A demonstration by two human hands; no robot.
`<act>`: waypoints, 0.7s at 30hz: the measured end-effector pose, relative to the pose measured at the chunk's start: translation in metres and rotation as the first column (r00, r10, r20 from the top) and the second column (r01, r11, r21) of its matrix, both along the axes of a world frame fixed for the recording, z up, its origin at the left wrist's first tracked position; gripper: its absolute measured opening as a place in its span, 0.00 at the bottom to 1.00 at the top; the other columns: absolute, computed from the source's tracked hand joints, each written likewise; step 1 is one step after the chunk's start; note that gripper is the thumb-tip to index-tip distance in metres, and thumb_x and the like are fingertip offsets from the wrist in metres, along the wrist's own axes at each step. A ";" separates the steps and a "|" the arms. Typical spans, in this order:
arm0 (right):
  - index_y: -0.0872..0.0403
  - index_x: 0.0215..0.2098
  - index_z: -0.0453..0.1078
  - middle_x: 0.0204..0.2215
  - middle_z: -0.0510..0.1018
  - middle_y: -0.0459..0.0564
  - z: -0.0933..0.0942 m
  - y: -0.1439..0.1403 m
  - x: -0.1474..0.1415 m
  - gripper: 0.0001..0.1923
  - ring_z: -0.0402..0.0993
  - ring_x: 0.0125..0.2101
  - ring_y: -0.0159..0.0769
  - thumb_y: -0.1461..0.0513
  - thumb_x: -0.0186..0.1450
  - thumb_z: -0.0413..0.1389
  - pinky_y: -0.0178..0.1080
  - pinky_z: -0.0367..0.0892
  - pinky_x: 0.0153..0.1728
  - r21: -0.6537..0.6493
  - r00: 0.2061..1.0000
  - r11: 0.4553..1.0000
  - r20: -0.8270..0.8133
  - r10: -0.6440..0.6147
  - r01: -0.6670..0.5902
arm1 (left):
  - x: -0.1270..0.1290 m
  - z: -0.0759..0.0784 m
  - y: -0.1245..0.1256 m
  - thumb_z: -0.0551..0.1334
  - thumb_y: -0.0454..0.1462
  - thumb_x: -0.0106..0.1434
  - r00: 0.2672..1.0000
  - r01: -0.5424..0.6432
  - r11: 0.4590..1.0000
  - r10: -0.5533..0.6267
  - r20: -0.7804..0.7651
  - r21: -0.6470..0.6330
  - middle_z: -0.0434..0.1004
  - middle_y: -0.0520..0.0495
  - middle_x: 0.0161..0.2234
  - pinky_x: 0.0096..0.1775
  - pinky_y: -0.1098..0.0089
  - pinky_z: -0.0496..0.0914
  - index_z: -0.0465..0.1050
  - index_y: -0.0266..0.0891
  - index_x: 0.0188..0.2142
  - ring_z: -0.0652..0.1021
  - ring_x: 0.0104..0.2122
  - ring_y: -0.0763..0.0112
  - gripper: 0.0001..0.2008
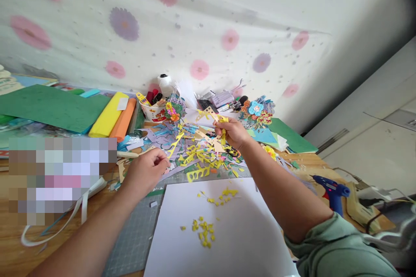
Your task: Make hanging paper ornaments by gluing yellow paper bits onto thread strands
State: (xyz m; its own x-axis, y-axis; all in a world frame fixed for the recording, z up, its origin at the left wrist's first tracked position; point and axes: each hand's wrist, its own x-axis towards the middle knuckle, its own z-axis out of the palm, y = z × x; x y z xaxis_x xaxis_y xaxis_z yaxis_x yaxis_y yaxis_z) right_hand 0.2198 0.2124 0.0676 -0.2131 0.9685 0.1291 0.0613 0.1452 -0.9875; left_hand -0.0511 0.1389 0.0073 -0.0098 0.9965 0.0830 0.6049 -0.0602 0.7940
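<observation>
My right hand (233, 132) is raised over the scrap heap, its fingers pinched around yellow paper scraps (223, 119). A tan strip with punched holes (211, 111) lies against those fingertips; whether it is also held I cannot tell. At the heap's left side, my left hand (150, 168) is closed with curled fingers. A yellow cut-out strip (175, 145) reaches close to its fingertips, but what they grip is hidden. Below both hands a white sheet (182, 259) carries small yellow paper pieces (204, 233) in two loose clusters.
Paper offcuts (201, 156) cover the table's middle. A blue glue gun (334, 192) stands at right. Behind are a tub of supplies (156, 112) and paper flower bunches (256, 110). Yellow (108, 114) and orange rolls (123, 119) lie left, beside a green sheet (55, 106). A grey cutting mat (130, 238) underlies the white sheet.
</observation>
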 end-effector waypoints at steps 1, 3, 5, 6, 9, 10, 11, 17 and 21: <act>0.54 0.29 0.67 0.14 0.65 0.40 0.000 -0.002 -0.003 0.13 0.61 0.17 0.29 0.54 0.51 0.58 0.33 0.61 0.19 -0.018 0.999 1.000 -0.042 -0.004 0.004 | 0.001 0.000 0.000 0.58 0.42 0.55 0.996 0.003 1.000 -0.002 0.084 -0.012 0.78 0.52 0.23 0.30 0.68 0.64 0.69 0.43 0.24 0.77 0.27 0.64 0.08; 0.54 0.32 0.67 0.14 0.64 0.39 0.000 -0.009 -0.012 0.15 0.62 0.16 0.30 0.54 0.51 0.59 0.34 0.63 0.19 -0.049 0.994 0.999 -0.105 -0.012 0.007 | 0.005 0.001 -0.001 0.60 0.44 0.53 0.964 0.023 0.999 -0.015 0.264 -0.028 0.77 0.51 0.24 0.32 0.68 0.67 0.68 0.42 0.24 0.78 0.31 0.61 0.08; 0.54 0.33 0.66 0.15 0.64 0.39 -0.004 -0.020 -0.026 0.15 0.62 0.16 0.30 0.54 0.52 0.58 0.35 0.64 0.19 -0.072 0.990 0.997 -0.140 -0.023 0.013 | 0.011 0.003 -0.005 0.63 0.44 0.50 0.902 0.042 0.998 -0.014 0.432 -0.056 0.77 0.50 0.25 0.33 0.67 0.69 0.68 0.42 0.23 0.79 0.34 0.58 0.10; 0.53 0.34 0.65 0.16 0.65 0.39 -0.009 -0.026 -0.035 0.14 0.62 0.15 0.30 0.54 0.53 0.57 0.35 0.65 0.19 -0.081 0.989 0.997 -0.145 -0.030 0.019 | 0.015 0.005 -0.007 0.65 0.44 0.48 0.863 0.050 0.996 -0.004 0.505 -0.078 0.78 0.49 0.27 0.34 0.66 0.70 0.68 0.41 0.23 0.80 0.35 0.57 0.10; 0.52 0.35 0.63 0.20 0.69 0.41 -0.028 -0.046 -0.070 0.11 0.62 0.15 0.29 0.54 0.58 0.54 0.36 0.64 0.18 -0.093 0.993 0.995 -0.104 -0.054 0.044 | 0.027 0.007 -0.015 0.68 0.44 0.46 0.760 0.112 0.985 0.002 0.650 -0.135 0.78 0.48 0.33 0.40 0.63 0.72 0.69 0.40 0.24 0.80 0.38 0.57 0.12; 0.52 0.35 0.63 0.21 0.70 0.42 -0.035 -0.052 -0.081 0.09 0.62 0.15 0.29 0.55 0.60 0.52 0.36 0.64 0.18 -0.088 0.996 0.995 -0.070 -0.062 0.056 | 0.030 0.007 -0.017 0.68 0.43 0.47 0.726 0.138 0.981 -0.006 0.687 -0.138 0.77 0.49 0.34 0.42 0.62 0.72 0.69 0.40 0.25 0.79 0.38 0.59 0.12; 0.52 0.34 0.64 0.22 0.70 0.43 -0.041 -0.057 -0.092 0.07 0.63 0.16 0.30 0.57 0.61 0.51 0.36 0.64 0.20 -0.073 0.997 0.995 -0.028 -0.074 0.072 | 0.032 0.006 -0.019 0.67 0.42 0.48 0.687 0.164 0.977 -0.016 0.727 -0.134 0.77 0.49 0.34 0.42 0.61 0.72 0.69 0.40 0.26 0.79 0.38 0.60 0.11; 0.53 0.45 0.71 0.40 0.72 0.54 -0.051 -0.084 -0.125 0.14 0.69 0.38 0.42 0.66 0.60 0.53 0.44 0.66 0.41 0.210 0.911 0.972 0.370 -0.182 0.109 | 0.038 0.015 -0.039 0.65 0.33 0.48 0.362 0.290 0.951 -0.002 0.932 -0.110 0.75 0.51 0.40 0.38 0.65 0.74 0.68 0.44 0.42 0.77 0.38 0.66 0.19; 0.54 0.62 0.60 0.48 0.71 0.60 -0.039 -0.106 -0.138 0.25 0.69 0.45 0.48 0.59 0.68 0.49 0.48 0.66 0.46 0.411 0.728 0.909 0.646 -0.231 -0.076 | 0.048 0.032 -0.063 0.68 0.38 0.53 0.265 0.132 0.988 0.046 0.963 -0.084 0.76 0.53 0.44 0.48 0.67 0.72 0.68 0.47 0.43 0.75 0.50 0.65 0.18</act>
